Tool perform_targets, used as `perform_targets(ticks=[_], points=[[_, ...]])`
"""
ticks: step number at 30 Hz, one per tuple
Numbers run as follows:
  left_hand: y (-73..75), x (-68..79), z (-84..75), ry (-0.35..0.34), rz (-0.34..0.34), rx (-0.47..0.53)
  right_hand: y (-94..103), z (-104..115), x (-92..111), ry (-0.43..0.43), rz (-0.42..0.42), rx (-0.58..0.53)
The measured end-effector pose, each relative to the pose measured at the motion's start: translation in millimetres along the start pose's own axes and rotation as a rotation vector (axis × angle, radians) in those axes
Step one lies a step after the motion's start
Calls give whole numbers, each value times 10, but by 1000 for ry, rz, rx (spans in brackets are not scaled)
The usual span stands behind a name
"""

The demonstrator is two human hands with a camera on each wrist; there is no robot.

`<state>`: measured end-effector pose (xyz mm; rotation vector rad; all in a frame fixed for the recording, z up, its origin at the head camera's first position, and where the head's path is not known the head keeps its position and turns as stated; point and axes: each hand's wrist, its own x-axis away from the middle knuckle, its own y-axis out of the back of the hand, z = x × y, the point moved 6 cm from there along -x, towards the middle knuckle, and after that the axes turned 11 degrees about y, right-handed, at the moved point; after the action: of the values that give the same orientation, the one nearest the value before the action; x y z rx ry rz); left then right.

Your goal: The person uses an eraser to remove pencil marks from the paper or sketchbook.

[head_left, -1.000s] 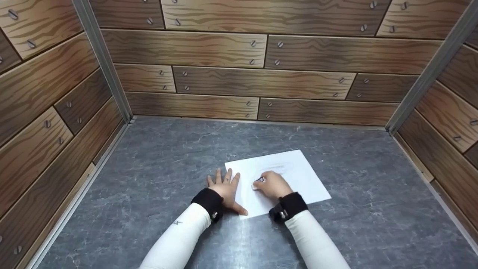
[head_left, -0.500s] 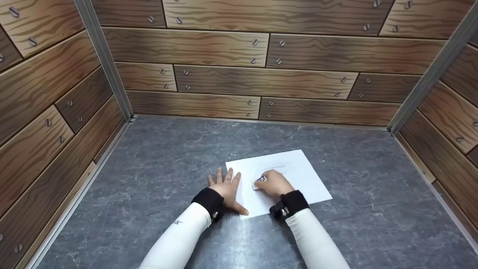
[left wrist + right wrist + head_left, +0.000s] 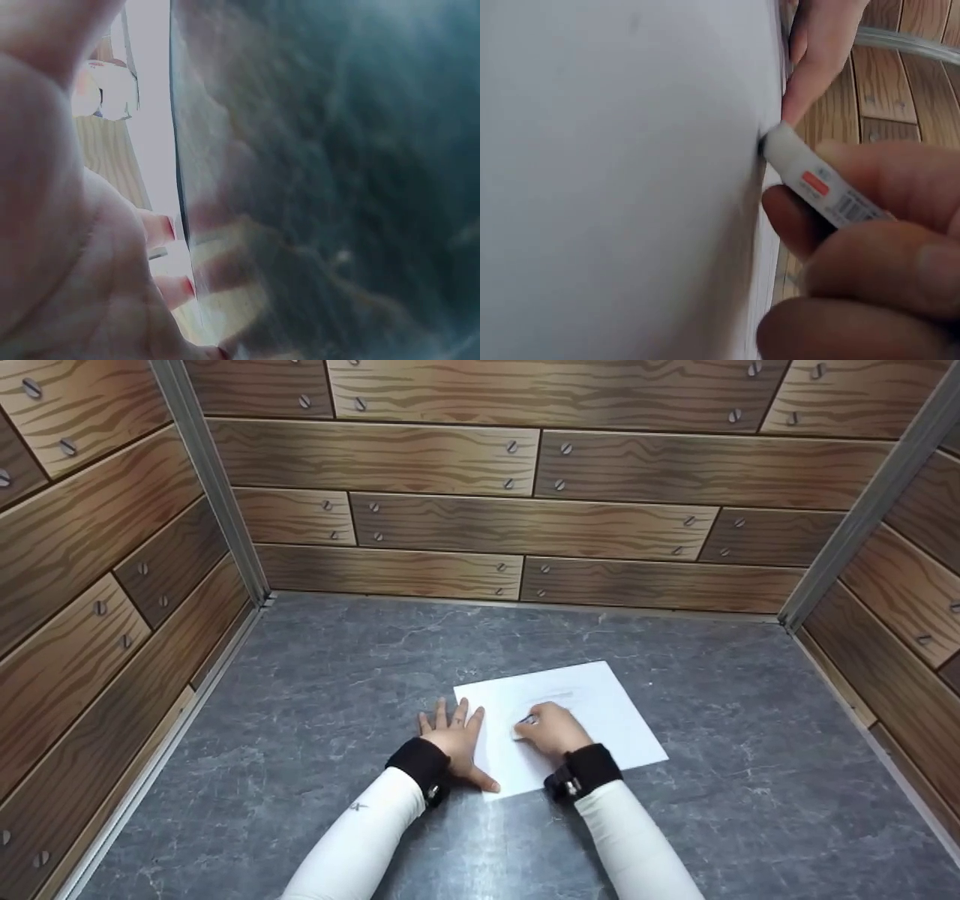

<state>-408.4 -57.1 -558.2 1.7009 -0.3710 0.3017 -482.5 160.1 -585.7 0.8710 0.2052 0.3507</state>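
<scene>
A white sheet of paper [image 3: 619, 727] lies at a slant on the grey table, with faint grey pencil marks [image 3: 559, 694] near its upper middle. My left hand [image 3: 451, 744] is spread flat over the sheet's left edge, thumb and some fingertips on the paper. My right hand [image 3: 556, 730] pinches a white eraser [image 3: 821, 186] in a printed sleeve with a red patch and a barcode. The eraser's bare end touches the paper, right of my left hand. In the head view the fingers hide most of the eraser; the left wrist view shows mainly palm and tabletop.
The grey marbled tabletop [image 3: 337, 660] extends around the sheet. Wood-patterned panels [image 3: 450, 521] wall in the back and both sides, with metal posts [image 3: 217, 487] at the corners. Both wrists wear black straps [image 3: 592, 766].
My right hand has slid the eraser very slightly to the right on the paper. My left hand stays in place on the sheet.
</scene>
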Motion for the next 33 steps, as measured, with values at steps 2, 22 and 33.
perform_targets(ticks=[2,22,33], points=[[-2,9,-8,-7,-2,8,93,-108,36,-63,-48,25],[12,-10,28,19,5,20,-138,147,-6,96,-7,-190],[27,47,-16,12,8,9,-22,121,89,6,-57,-14]])
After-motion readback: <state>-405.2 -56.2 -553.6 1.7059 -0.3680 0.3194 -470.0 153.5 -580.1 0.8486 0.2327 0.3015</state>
